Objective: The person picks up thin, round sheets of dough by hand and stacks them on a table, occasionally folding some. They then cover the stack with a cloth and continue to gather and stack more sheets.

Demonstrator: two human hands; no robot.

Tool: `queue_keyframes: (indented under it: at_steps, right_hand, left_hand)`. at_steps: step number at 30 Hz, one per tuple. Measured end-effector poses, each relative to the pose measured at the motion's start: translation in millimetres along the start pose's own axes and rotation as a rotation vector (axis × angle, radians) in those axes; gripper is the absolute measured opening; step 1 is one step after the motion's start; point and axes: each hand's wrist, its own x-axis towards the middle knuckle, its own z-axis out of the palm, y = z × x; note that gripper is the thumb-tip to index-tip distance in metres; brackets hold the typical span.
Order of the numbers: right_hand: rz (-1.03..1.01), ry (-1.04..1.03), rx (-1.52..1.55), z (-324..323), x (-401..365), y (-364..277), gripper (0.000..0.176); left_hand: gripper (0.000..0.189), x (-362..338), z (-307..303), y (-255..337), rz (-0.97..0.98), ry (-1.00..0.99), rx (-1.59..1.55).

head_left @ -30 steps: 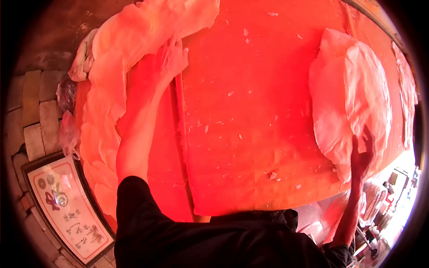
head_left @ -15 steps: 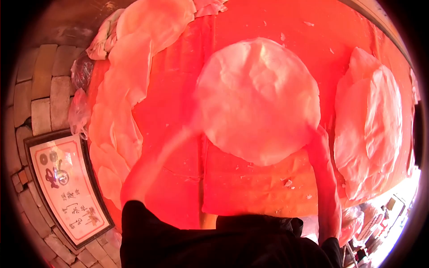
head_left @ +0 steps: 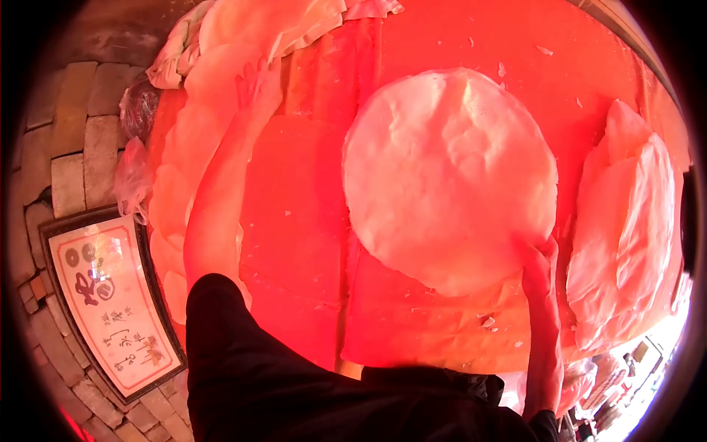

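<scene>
A large round, thin, pale flatbread-like sheet (head_left: 442,177) lies on the red table cover in front of me, its surface softly rippled. My right hand (head_left: 539,254) is at its lower right edge, the fingers over the rim and blending into its colour, so their grip cannot be made out. To the left, my left hand (head_left: 258,87) reaches out with fingers spread, over a long overlapping row of similar sheets (head_left: 213,96). Nothing shows in that hand.
At the right lies a folded pile of pale sheets (head_left: 626,228). Small flakes dot the red cover (head_left: 294,191). Plastic bags (head_left: 132,177) hang by the left edge, near a framed sign with writing (head_left: 114,302) on the brick floor. Bags and bright clutter (head_left: 596,383) are at the lower right.
My left hand has left the round sheet and moved up and left to the row of sheets. My right hand stays at the round sheet's edge. The view has shifted slightly.
</scene>
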Motion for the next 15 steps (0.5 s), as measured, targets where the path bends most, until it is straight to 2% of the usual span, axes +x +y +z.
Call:
queue_keyframes:
  at_steps: [4, 8, 11, 15]
  right_hand:
    - [0.004, -0.004, -0.011, -3, 0, 3, 0.022]
    - [-0.185, -0.035, -0.125, 13, -17, -40, 0.028]
    - [-0.297, -0.046, -0.199, 3, -26, -80, 0.029]
    - [-0.385, 0.092, -0.309, -61, -35, -141, 0.03]
  left_hand:
    - [0.047, -6, -5, -16, -0.023, -0.015, -0.102]
    - [0.046, -1, -13, -10, -0.007, -0.008, -0.203]
    - [0.046, -6, -36, 15, 0.033, 0.021, -0.279]
    - [0.045, -32, -92, 69, 0.155, 0.077, -0.391]
